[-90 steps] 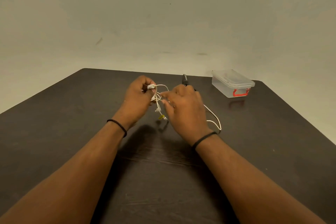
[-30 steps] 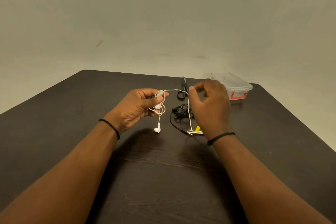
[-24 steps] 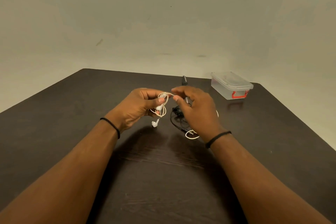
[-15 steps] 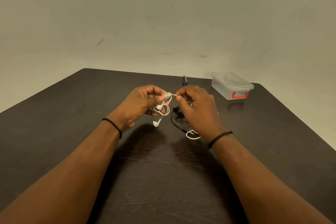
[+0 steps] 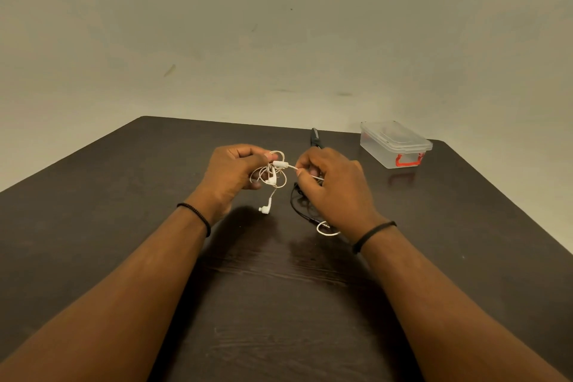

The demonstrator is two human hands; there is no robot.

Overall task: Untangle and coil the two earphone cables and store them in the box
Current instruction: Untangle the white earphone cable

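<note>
My left hand (image 5: pixel 233 175) holds several small loops of the white earphone cable (image 5: pixel 270 174) above the table. One white earbud (image 5: pixel 265 208) dangles below the loops. My right hand (image 5: pixel 333 192) pinches the same white cable just right of its inline remote, and the cable's tail end curls on the table by my right wrist. The black earphone cable (image 5: pixel 299 205) lies in a loose heap on the table, partly hidden under my right hand. The clear plastic box (image 5: pixel 393 146) with a red clasp stands at the back right, lid on.
A dark wooden table (image 5: pixel 124 211) carries everything. A small black object (image 5: pixel 315 138) lies near the far edge, just behind my right hand. A plain wall rises behind the table.
My right hand swung from far right back toward my left hand, laying more white cable onto the loops. The coil in my left hand has grown and the loose tail has shortened.
</note>
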